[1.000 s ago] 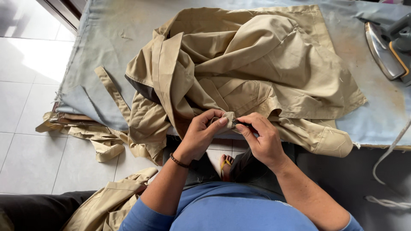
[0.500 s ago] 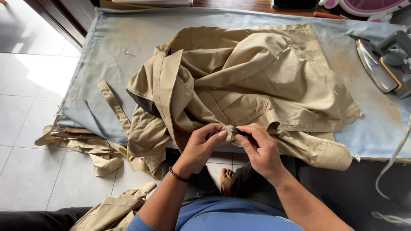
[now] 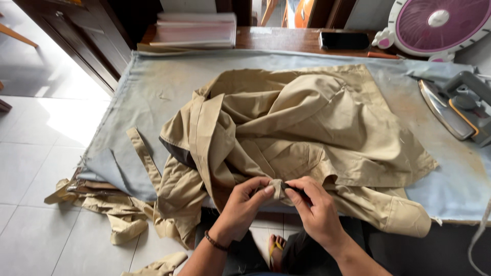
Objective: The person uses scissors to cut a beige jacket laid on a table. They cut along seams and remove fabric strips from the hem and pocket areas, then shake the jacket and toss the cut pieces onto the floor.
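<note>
**A:** What are the hands busy with?

**B:** A tan jacket [image 3: 302,138]. It lies in a crumpled heap on the counter [image 3: 153,87], which has a pale blue-grey cloth over it. The near edge of the jacket hangs a little over the front of the counter.

**A:** Which bit is being held?

**B:** A small fold of tan cloth [image 3: 277,187] at the jacket's near edge. The left hand [image 3: 245,207] pinches it with thumb and fingers. The right hand [image 3: 317,209] pinches it from the other side, so the two hands almost touch. Something thin and dark sticks out by the right fingers, but I cannot tell what it is.

**A:** Anything on the wrist?

**B:** A dark bracelet [image 3: 215,242] sits on the left wrist.

**A:** What is close to the jacket?

**B:** One sleeve with a buttoned cuff [image 3: 406,217] lies to the right, near the counter's front edge. A long tan strap [image 3: 143,156] trails off to the left. More tan cloth [image 3: 117,214] droops from the counter's left corner down to the white tiled floor [image 3: 36,168].

**A:** And farther away?

**B:** An iron [image 3: 455,107] lies on the right side of the counter, well apart from the hands. Behind the counter is a brown wooden table with a stack of books [image 3: 197,30], a black phone [image 3: 344,41] and a pink and white fan [image 3: 434,25]. Below, between the arms, a bare foot in a yellow sandal [image 3: 276,250] shows on the floor.
</note>
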